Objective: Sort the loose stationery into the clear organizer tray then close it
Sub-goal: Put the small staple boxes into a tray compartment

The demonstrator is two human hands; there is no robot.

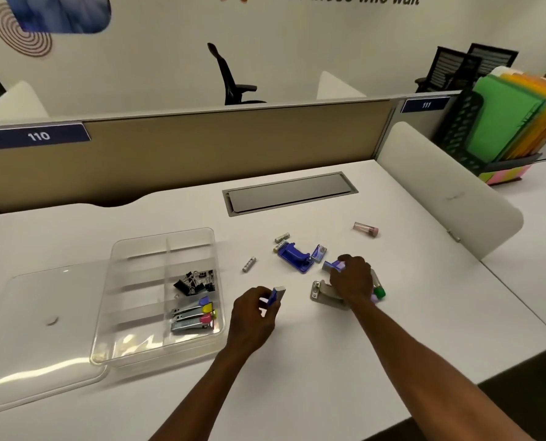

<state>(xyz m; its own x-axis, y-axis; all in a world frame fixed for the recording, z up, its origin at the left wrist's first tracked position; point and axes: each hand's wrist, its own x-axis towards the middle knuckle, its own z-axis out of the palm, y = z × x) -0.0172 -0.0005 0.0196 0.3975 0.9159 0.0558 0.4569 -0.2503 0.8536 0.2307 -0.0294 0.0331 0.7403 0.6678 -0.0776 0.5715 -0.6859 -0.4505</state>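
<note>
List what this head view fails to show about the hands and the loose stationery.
- Head view: right hand covers most of the small purple item it grips and part of the grey punch.
- Left hand hides most of the blue box.
- Battery label: too small.
- Clear lid: cut off by left edge.

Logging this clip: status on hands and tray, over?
Left hand grips a small blue box; right hand grips another. Organizer tray open, lid alongside. Path clear.
</note>
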